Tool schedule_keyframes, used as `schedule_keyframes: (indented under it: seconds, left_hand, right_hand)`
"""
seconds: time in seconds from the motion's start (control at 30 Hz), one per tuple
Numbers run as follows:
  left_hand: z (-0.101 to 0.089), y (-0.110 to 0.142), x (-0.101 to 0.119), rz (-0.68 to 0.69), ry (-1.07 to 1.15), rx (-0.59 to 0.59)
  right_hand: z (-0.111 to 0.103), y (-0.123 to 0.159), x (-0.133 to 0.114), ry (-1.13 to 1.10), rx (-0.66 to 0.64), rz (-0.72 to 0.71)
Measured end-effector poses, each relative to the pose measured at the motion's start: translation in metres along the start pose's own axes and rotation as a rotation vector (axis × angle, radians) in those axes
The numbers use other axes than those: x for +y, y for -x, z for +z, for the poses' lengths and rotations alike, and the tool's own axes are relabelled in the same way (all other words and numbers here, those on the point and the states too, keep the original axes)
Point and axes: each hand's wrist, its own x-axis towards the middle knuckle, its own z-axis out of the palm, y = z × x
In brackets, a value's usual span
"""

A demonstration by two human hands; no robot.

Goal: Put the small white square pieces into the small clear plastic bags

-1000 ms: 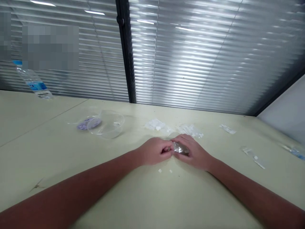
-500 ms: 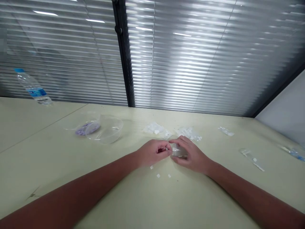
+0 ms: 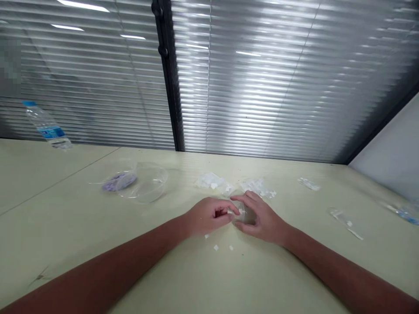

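Note:
A small clear plastic cup [image 3: 241,211] is in the middle of the table, with my right hand [image 3: 262,218] curved around its right side, thumb in front and fingers behind. My left hand [image 3: 212,215] is at the cup's left side, its index finger stretched out to the cup wall and its thumb a little apart below. A small white spot shows on the cup near that fingertip; whether it is a loose piece I cannot tell. Close in front lie a few small white squares [image 3: 216,247]. Behind the hands are two heaps of white squares, a left heap [image 3: 211,180] and a right heap [image 3: 257,187].
Left of my hands are a clear round container [image 3: 152,183] and a clear bag with purple pieces [image 3: 118,181]. A water bottle [image 3: 49,126] stands at the far left. To the right lie small clear packets [image 3: 309,184] and another bottle [image 3: 407,214]. Blinds close off the back.
My left index finger has stretched out from a pinch with the thumb toward the cup wall. The right hand stays around the cup. The whole view has shifted slightly.

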Motion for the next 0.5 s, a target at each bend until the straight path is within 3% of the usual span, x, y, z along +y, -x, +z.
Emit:
schedule_keyframes:
  seconds: [0.2, 0.37, 0.5]
  left_hand:
    - [0.001, 0.002, 0.0, 0.006, -0.015, -0.023]
    - [0.003, 0.005, 0.005, 0.124, -0.125, 0.023]
    - [0.008, 0.005, 0.01, 0.123, -0.042, 0.02]
  right_hand:
    - [0.0, 0.001, 0.0, -0.018, -0.004, 0.006]
    - [-0.001, 0.001, -0.003, -0.032, 0.01, -0.039]
    - [-0.002, 0.001, -0.005, -0.064, 0.017, -0.046]
